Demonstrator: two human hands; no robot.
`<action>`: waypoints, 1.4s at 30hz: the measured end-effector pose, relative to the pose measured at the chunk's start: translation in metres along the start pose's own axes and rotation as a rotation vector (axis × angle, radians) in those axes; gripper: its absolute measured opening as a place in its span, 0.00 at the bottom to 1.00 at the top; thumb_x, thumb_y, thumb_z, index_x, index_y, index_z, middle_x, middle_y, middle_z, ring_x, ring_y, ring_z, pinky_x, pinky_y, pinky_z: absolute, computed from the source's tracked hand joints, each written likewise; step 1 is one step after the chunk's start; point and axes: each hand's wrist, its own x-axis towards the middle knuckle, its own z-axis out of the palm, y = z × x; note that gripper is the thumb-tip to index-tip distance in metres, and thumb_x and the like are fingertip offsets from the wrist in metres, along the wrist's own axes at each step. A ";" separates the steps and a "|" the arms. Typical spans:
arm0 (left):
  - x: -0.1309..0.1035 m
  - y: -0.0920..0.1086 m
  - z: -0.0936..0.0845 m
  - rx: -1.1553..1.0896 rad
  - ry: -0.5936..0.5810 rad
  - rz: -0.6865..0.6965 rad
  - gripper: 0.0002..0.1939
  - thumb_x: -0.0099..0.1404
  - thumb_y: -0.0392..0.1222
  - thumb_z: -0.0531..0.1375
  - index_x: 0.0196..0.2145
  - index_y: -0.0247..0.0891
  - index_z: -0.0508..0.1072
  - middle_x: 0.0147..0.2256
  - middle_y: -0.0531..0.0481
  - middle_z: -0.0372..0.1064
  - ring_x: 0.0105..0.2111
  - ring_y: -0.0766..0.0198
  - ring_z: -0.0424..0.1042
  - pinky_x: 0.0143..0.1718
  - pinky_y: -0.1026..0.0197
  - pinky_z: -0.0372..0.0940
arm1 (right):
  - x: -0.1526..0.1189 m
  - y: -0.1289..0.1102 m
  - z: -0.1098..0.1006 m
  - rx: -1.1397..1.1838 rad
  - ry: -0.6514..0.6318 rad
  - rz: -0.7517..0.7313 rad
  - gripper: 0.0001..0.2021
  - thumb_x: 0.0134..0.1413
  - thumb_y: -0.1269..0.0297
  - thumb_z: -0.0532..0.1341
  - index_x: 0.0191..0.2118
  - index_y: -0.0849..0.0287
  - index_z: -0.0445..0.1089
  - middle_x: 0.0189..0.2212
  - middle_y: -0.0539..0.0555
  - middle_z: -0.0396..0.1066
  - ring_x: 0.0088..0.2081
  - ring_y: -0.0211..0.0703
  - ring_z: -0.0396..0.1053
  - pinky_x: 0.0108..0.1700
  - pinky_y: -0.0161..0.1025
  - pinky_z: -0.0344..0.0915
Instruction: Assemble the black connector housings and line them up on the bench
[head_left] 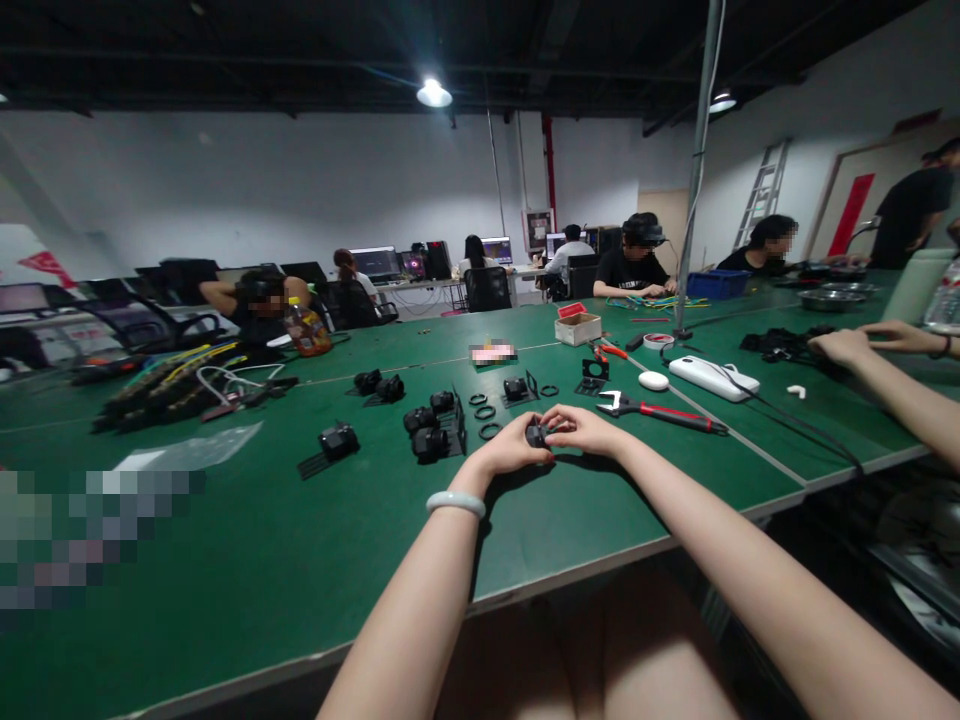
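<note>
My left hand [510, 448], with a pale bangle at its wrist, is closed around a small black camera module [536, 436] just above the green table. From the other side, the fingers of my right hand [589, 432] pinch the same module, and they hide much of it. Behind my hands lie another black camera module [515, 388] on a plate and several black rings, one of them a ring [490, 431] close to my left hand. More black camera modules [430, 443] stand in a group to the left, with a single module [339, 440] farther left.
Right of my hands lie adjustable pliers [664, 412], a white oval case [653, 381] and a white power strip [712, 379] with a cable. A small box [577, 328] and a metal pole [694, 180] stand behind. Another person's hands [847, 348] work at the right; cable bundles [172, 385] lie left.
</note>
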 end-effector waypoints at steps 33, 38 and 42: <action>0.002 -0.002 0.001 -0.086 -0.035 0.015 0.26 0.40 0.39 0.60 0.40 0.35 0.60 0.34 0.51 0.62 0.32 0.65 0.62 0.32 0.64 0.59 | 0.002 0.001 0.003 -0.015 0.017 0.049 0.15 0.42 0.59 0.56 0.37 0.63 0.63 0.33 0.55 0.65 0.35 0.38 0.63 0.36 0.36 0.61; 0.000 -0.001 0.001 -0.081 -0.019 -0.014 0.27 0.40 0.39 0.60 0.41 0.35 0.59 0.34 0.50 0.62 0.32 0.66 0.63 0.31 0.64 0.59 | 0.001 -0.002 0.004 -0.001 0.029 0.050 0.15 0.42 0.60 0.56 0.38 0.62 0.61 0.34 0.54 0.64 0.35 0.38 0.63 0.35 0.37 0.61; 0.000 0.001 0.000 -0.071 -0.016 -0.003 0.26 0.41 0.40 0.60 0.40 0.34 0.60 0.35 0.49 0.62 0.32 0.65 0.62 0.32 0.64 0.59 | -0.001 -0.005 0.002 0.046 -0.006 0.038 0.18 0.39 0.63 0.59 0.40 0.60 0.58 0.34 0.53 0.63 0.35 0.37 0.63 0.36 0.36 0.60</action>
